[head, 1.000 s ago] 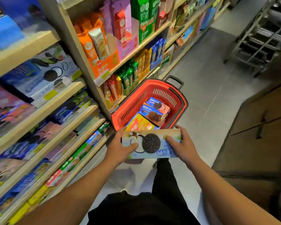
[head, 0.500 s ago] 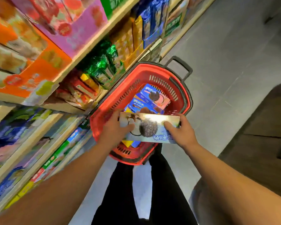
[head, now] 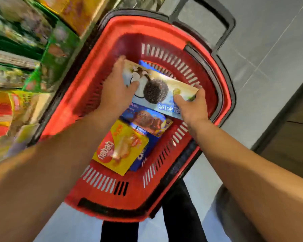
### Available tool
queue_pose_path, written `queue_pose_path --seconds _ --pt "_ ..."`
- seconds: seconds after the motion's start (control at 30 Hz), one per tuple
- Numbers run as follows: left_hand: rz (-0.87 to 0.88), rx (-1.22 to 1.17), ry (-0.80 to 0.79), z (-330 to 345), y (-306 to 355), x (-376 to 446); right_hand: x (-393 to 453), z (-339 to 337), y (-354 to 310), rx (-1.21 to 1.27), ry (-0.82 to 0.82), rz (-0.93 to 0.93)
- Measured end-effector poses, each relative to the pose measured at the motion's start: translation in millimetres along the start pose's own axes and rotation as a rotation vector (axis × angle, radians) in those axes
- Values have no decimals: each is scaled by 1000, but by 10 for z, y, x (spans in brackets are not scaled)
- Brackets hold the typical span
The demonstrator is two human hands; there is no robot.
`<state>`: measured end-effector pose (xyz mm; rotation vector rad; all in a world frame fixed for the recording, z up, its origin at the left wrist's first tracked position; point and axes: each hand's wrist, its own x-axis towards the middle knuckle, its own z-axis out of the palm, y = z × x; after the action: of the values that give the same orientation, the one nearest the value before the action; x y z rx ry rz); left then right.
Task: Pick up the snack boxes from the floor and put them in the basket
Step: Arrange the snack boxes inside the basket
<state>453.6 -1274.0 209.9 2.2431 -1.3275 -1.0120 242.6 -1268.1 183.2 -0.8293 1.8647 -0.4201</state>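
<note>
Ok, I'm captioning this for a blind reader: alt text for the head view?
Both hands, left hand and right hand, hold a pale cookie box inside a red basket, above a yellow box and blue boxes.

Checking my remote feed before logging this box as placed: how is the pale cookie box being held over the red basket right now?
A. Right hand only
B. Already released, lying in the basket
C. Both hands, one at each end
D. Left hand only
C: the left hand grips one end of the pale cookie box and the right hand the other, over the red basket.
</note>
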Motion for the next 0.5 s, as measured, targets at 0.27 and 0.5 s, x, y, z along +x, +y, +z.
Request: queue_pose_path --seconds 0.27,0.5 --pt "49 130 -41 614 -199 587 452 282 104 -172 -17 27" --pt "167 129 -150 292 9 -120 -271 -173 -35 -640 -212 -249"
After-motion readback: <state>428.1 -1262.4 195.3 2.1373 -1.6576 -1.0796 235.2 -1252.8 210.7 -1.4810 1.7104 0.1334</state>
